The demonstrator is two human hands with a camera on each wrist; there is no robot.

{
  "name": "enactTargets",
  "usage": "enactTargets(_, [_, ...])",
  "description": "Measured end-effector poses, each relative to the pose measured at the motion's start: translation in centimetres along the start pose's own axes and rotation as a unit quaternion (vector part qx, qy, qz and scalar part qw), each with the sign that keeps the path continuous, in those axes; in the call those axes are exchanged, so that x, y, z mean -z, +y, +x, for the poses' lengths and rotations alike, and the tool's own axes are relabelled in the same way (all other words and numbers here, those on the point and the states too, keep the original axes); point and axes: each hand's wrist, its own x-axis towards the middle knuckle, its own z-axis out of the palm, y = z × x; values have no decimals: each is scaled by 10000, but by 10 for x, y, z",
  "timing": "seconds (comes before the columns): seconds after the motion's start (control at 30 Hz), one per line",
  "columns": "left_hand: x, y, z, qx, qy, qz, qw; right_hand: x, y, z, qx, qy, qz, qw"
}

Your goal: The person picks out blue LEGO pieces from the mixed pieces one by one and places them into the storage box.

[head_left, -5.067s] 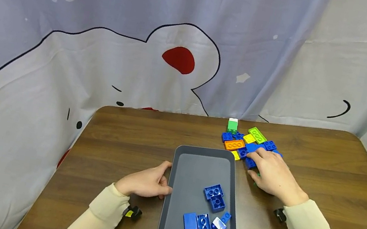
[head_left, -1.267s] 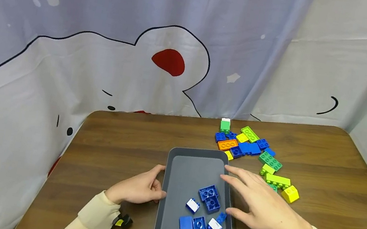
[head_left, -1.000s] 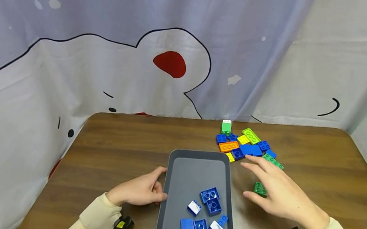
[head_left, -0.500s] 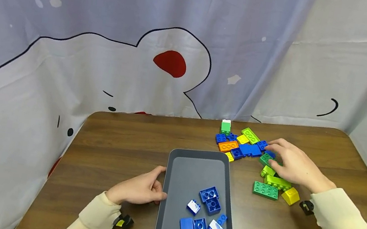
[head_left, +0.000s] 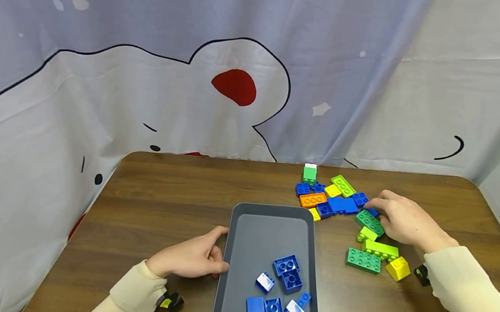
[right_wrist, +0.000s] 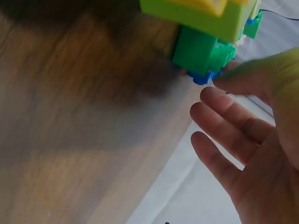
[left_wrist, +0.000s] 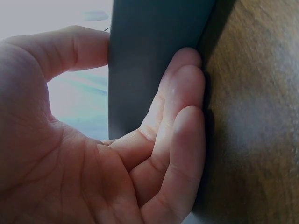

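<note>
My left hand (head_left: 194,254) holds the near-left edge of a grey tray (head_left: 274,223). Its thumb (left_wrist: 88,49) meets the rim while the bent fingers (left_wrist: 187,144) press the outer wall down by the table. Several blue bricks lie in the tray, among them a flat blue brick (head_left: 255,310) and one with a white face (head_left: 264,282). At the right end of the pile, my right hand (head_left: 405,219) reaches down with index finger and thumb around a small blue brick (head_left: 373,212), partly hidden. The other fingers (right_wrist: 215,158) are spread away from it.
Beside the right hand lie a green brick (head_left: 370,222), a lime brick (head_left: 380,250), another green brick (head_left: 364,260) and a yellow brick (head_left: 398,268). Orange (head_left: 312,199) and more blue bricks (head_left: 342,205) lie behind the tray. A curtain (head_left: 150,100) hangs beyond the wooden table (head_left: 175,187).
A white-faced blue brick has come into the tray since the oldest frame. My right hand has drawn back from the tray and returned to the pile's right end. The left hand keeps its place.
</note>
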Motion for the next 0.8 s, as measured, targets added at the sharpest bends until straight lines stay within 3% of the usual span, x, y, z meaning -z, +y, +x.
enactTargets(0.37, [-1, -1, 1, -5, 47, 132, 9999, -4, 6, 4, 45, -203, -144, 9997])
enactTargets(0.63, [0, -1, 1, 27, 50, 164, 9998, -2, 7, 0, -246, -232, 195, 9992])
enactTargets(0.8, [0, -1, 2, 43, 29, 145, 9999, 1, 4, -6, -469, -25, 267, 9985])
